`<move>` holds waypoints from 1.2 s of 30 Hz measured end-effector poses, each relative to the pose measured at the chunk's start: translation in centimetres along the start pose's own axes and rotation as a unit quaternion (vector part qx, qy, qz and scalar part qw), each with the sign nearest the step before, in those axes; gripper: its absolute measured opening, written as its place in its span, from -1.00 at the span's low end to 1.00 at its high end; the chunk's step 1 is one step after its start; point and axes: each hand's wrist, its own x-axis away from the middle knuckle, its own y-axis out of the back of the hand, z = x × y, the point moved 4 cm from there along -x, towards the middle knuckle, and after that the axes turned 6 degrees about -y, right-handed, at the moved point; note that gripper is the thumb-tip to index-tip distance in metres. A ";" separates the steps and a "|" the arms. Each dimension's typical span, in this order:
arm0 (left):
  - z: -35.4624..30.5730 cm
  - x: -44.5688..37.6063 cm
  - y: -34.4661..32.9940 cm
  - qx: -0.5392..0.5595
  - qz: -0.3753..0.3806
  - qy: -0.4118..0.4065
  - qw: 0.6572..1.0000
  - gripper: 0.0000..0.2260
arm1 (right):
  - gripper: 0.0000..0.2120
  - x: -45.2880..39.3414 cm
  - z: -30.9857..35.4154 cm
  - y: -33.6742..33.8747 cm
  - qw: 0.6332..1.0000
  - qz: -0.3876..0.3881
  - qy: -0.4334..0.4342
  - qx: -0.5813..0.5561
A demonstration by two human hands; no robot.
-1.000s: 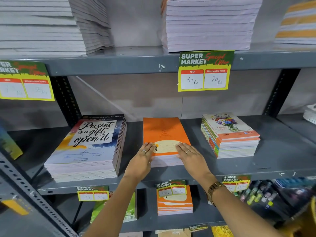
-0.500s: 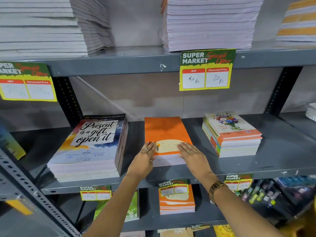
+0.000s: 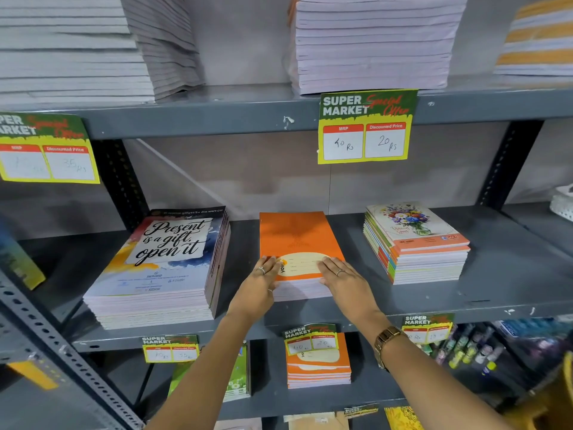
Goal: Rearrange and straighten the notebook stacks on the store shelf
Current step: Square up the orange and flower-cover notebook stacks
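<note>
A low stack of orange notebooks (image 3: 294, 235) lies in the middle of the grey middle shelf (image 3: 511, 274). My left hand (image 3: 259, 288) grips its front left corner, fingers on the cover and thumb at the stack's edge. My right hand (image 3: 347, 282) presses on its front right corner, fingers flat over the cream label. To the left sits a tall stack with a "Present is a gift, open it" cover (image 3: 161, 268). A flower-cover stack (image 3: 415, 243) stands to the right, turned slightly askew.
Tall pale notebook stacks (image 3: 372, 41) fill the upper shelf, with yellow price tags (image 3: 366, 127) hanging from its edge. The lower shelf holds another orange stack (image 3: 319, 364), green notebooks (image 3: 238, 377) and small bottles (image 3: 471, 349). A perforated metal upright (image 3: 62, 352) runs at the left.
Both hands stay on the orange stack's front corners. The view has shifted very slightly; the stacks show no clear movement.
</note>
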 end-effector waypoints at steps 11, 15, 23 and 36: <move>-3.3 -0.5 -0.5 -0.059 -0.091 -0.031 0.994 -0.51 | -0.54 2.0 -3.4 2.6 0.997 -0.069 -0.023 0.010; -6.4 -1.8 -1.6 -0.057 -0.099 -0.047 0.992 -0.55 | -0.65 3.0 -7.5 5.4 0.985 -0.161 -0.060 0.006; -13.0 -4.6 -5.4 -0.070 -0.095 -0.067 0.991 -0.59 | -0.62 4.2 -16.2 7.1 0.981 -0.153 -0.121 -0.020; -21.2 -10.1 -9.2 -0.039 -0.056 -0.091 0.994 -0.56 | -0.55 3.7 -24.0 6.2 0.991 -0.067 -0.110 -0.042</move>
